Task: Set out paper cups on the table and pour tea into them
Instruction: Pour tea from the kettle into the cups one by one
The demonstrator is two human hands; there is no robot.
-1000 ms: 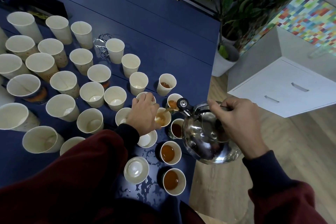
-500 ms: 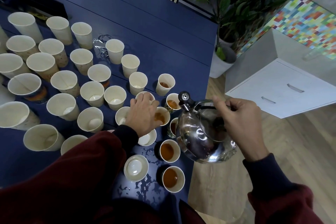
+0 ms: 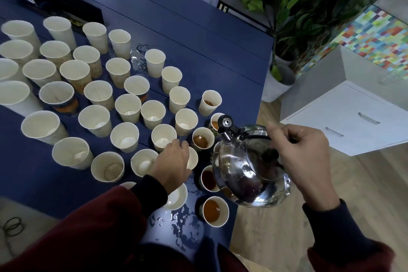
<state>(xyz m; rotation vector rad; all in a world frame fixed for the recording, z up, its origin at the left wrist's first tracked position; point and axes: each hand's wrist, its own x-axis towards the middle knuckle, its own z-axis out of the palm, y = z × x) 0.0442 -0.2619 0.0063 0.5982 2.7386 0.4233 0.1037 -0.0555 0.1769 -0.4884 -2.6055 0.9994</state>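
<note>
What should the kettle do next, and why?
Probably swing the kettle over the white cup the left hand holds and tip it. That cup looks empty, the tea cup beside it is already filled, and the right hand holds the kettle level, not pouring.

your steel kettle (image 3: 242, 172) hangs by the table (image 3: 198, 40) edge, spout up; tea-filled paper cups (image 3: 213, 210) line that edge, empty paper cups (image 3: 124, 137) crowd leftward.

Office: long blue table (image 3: 198, 40), white drawer cabinet (image 3: 344, 117)
</note>
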